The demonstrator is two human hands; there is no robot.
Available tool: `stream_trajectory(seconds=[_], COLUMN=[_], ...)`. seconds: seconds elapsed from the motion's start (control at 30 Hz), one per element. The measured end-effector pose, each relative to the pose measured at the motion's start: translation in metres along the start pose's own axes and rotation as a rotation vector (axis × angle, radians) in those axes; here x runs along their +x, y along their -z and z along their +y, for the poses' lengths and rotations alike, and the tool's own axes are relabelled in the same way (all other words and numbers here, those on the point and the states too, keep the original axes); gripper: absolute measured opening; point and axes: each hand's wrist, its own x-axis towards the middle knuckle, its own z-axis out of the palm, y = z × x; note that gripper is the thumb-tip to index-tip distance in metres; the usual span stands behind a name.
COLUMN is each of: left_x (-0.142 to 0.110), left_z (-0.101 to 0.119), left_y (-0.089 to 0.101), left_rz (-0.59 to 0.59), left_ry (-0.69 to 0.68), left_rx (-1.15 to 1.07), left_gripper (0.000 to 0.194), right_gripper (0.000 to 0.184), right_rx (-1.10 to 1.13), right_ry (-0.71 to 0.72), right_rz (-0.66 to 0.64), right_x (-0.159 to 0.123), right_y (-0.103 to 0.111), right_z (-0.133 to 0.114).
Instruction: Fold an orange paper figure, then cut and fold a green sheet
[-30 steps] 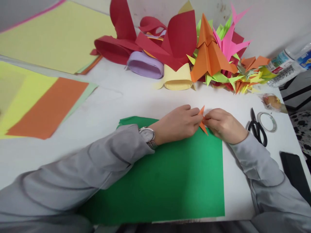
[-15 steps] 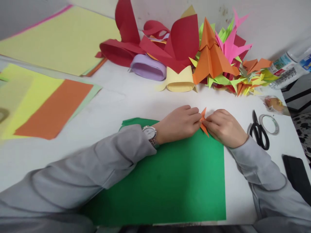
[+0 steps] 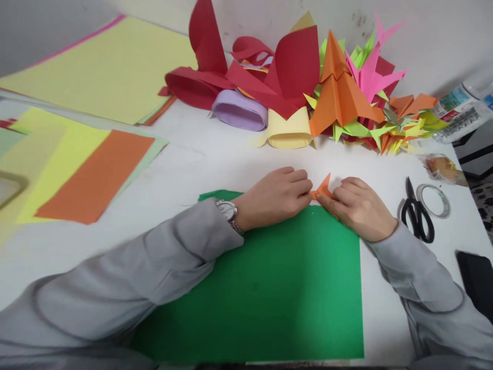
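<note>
Orange folded paper is pinched in the fingers of left hand and right hand

orange fold part-hidden, cropped phone, perhaps

1. You are facing a white table; a green sheet is lying at its near edge.
2. Toward your left, an orange sheet is overlapping yellow sheets; a large pale-yellow sheet is lying nearer the far edge.
3. Along that edge, red paper shapes, a lavender ring and folded paper are resting.
4. Near the right edge, scissors, a tape roll and a clear packet are lying.
</note>
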Motion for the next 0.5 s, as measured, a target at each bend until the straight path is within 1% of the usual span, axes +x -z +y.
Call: stream_trajectory(seconds=[0.17, 0.27, 0.5], left_x=[0.0005, 0.0004, 0.0014], left_z=[0.0005, 0.0006, 0.0008], left_y=[0.0005, 0.0005, -0.0001], left_rz=[-0.005, -0.022, -0.065], left_ry=[-0.011, -0.002, 0.014], left_rx=[0.015, 0.008, -0.024], left_gripper=[0.027, 0.026, 0.022], right_gripper=[0.026, 0.025, 0.027], right_rx=[-0.014, -0.051, -0.058], right_ry=[-0.005, 0.015, -0.017], right_rz=[-0.003, 0.004, -0.037], right_x=[0.0001, 0.0010, 0.0011], right_y=[-0.0002, 0.0003, -0.0001], right_z=[-0.0020, -0.0027, -0.0026])
